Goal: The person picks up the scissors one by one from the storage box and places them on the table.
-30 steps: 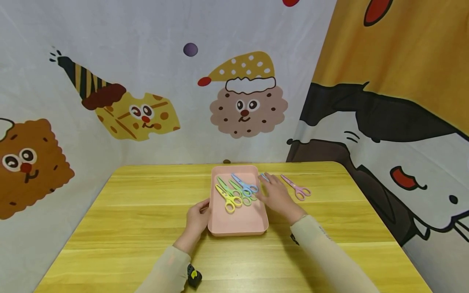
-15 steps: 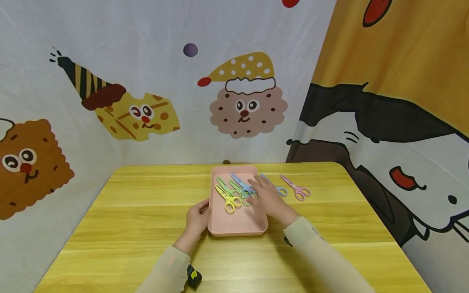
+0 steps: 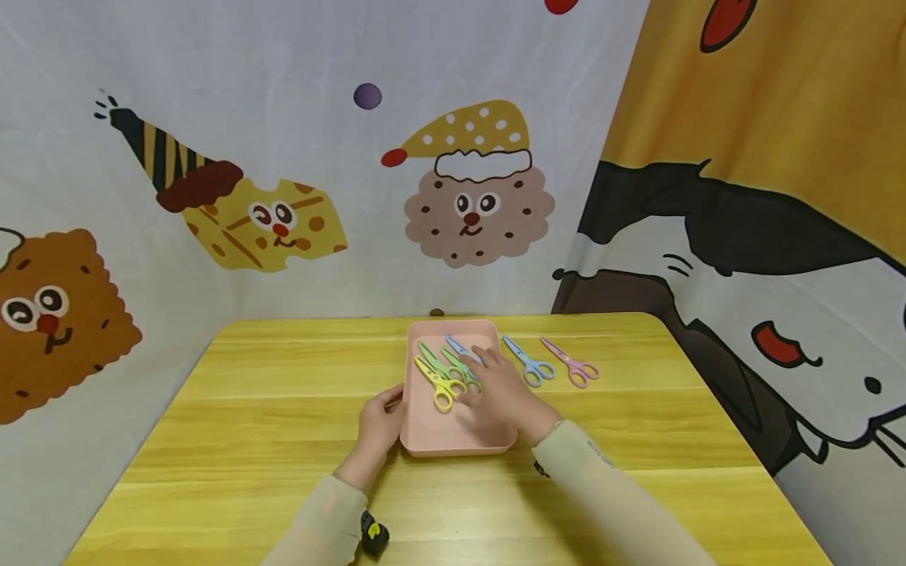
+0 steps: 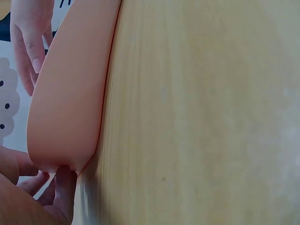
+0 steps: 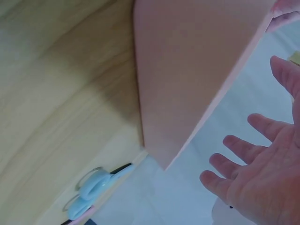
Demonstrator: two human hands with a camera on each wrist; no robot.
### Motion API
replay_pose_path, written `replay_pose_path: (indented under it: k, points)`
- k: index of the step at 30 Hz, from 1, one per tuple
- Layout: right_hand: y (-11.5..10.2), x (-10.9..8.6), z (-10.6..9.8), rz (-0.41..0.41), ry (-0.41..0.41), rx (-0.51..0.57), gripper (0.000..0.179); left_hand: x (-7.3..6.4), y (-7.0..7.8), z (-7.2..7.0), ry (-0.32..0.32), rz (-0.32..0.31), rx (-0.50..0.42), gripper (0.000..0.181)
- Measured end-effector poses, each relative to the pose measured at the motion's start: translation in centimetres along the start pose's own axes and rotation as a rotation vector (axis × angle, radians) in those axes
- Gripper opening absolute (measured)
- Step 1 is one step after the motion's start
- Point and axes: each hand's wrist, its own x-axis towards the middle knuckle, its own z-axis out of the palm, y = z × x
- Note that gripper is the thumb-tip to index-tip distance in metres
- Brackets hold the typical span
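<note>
A pink tray (image 3: pixel 453 434) lies on the table with several children's scissors inside: yellow scissors (image 3: pixel 440 384), green scissors (image 3: pixel 433 358) and blue scissors (image 3: pixel 458 346), the last partly covered by a hand. My left hand (image 3: pixel 381 428) holds the tray's left side; in the left wrist view its fingers (image 4: pixel 65 192) press the outer wall. My right hand (image 3: pixel 504 393) hovers over the tray's right half, fingers spread. The right wrist view shows that hand (image 5: pixel 267 173) holding nothing, its fingertips apart from the tray wall (image 5: pixel 187 61).
Right of the tray, another pair of blue scissors (image 3: pixel 525 358) and pink scissors (image 3: pixel 566 358) lie side by side on the wooden table (image 3: pixel 283 401). A cartoon-printed curtain (image 3: pixel 304 157) hangs behind the table.
My right hand has moved left from the blue scissors on the table to above the tray, uncovering those scissors. The left hand and the tray have stayed in place.
</note>
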Motion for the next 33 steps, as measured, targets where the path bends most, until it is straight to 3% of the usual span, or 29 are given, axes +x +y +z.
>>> replay_pose_path:
  k: [10,18,33]
  points:
    - [-1.6,0.1,0.2,-0.020,-0.039,-0.004,0.073,-0.1,0.3,0.0,0.013,0.013,-0.001,0.034]
    - [-2.2,0.6,0.9,-0.031,-0.076,-0.066,0.075,-0.1,0.3,0.0,0.011,0.011,0.013,0.034]
    - [-3.0,0.8,1.7,0.013,-0.130,-0.022,0.075,-0.2,0.2,-0.1,0.016,0.019,0.020,0.034]
